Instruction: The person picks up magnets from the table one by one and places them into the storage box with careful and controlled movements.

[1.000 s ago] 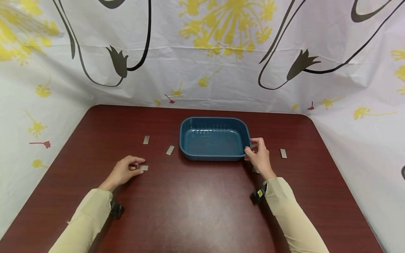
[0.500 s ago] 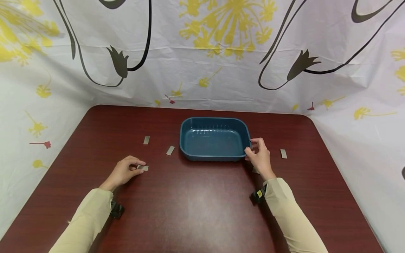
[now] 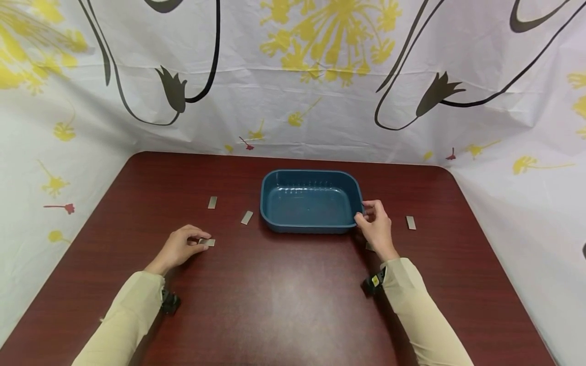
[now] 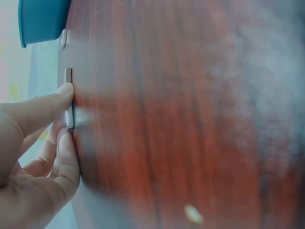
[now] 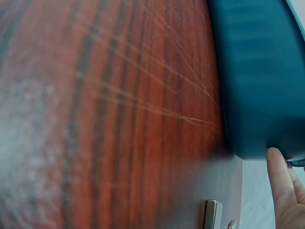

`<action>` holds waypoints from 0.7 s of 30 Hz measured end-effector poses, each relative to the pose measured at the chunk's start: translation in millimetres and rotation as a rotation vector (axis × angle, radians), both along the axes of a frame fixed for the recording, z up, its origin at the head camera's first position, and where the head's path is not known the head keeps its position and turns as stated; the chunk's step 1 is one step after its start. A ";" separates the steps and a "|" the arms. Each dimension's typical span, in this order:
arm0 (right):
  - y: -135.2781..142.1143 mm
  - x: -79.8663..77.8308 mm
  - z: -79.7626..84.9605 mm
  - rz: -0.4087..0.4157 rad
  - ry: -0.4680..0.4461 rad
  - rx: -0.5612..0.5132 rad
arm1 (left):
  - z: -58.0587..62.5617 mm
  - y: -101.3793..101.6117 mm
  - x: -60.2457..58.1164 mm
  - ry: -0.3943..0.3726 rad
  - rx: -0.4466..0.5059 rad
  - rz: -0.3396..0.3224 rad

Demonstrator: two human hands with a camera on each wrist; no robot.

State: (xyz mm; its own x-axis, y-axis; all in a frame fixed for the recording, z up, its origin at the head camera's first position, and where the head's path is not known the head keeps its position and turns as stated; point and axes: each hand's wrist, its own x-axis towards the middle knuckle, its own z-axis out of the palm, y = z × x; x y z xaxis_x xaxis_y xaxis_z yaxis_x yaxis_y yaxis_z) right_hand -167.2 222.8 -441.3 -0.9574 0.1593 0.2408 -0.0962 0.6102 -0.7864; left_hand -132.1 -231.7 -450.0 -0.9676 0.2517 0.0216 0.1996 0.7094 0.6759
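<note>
While my left hand pinches the small metal plate left of centre in the head view, long axis sideways, the blue tray lies up and rightward, its right end gripped by my right hand.

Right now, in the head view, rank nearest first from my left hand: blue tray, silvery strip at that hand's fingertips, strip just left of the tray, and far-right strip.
1. Fingertip strip: at your left hand.
2. Tray-side strip: ahead and to the right.
3. Blue tray: farther right.
4. Far-right strip: past the tray's right side.
</note>
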 end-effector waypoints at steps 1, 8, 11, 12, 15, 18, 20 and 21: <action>0.1 -0.3 0.1 -0.002 -0.003 0.003 | -0.4 -0.1 -0.3 0.000 -0.001 0.001; 0.9 -1.2 0.0 0.006 -0.015 -0.001 | -2.6 -0.9 -2.5 -0.002 -0.005 0.004; 1.5 -1.6 -1.5 0.008 0.005 0.006 | -2.3 -0.9 -2.8 -0.010 -0.004 0.005; 1.7 -1.6 -1.8 0.011 0.013 0.007 | -2.1 -0.8 -2.8 -0.013 -0.003 0.008; 1.7 -1.6 -2.3 0.009 0.023 0.002 | -1.7 -0.4 -3.1 -0.017 -0.001 0.020; 1.2 0.1 -0.2 0.020 0.011 0.001 | -1.4 0.1 -3.6 -0.020 -0.002 0.034; 0.7 0.7 1.3 0.020 -0.001 0.002 | -1.1 0.4 -3.8 -0.030 -0.004 0.042; 0.8 0.9 1.5 0.024 -0.006 0.003 | -0.4 0.8 -3.7 -0.038 -0.004 0.046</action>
State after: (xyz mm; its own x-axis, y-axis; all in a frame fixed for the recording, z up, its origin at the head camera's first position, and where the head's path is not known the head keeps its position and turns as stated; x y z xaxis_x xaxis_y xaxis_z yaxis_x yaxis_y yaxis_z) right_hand -166.3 223.5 -439.7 -0.9623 0.1357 0.2355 -0.1061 0.6102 -0.7851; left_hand -135.8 -230.9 -450.3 -0.9782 0.2072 -0.0167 0.1409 0.7200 0.6795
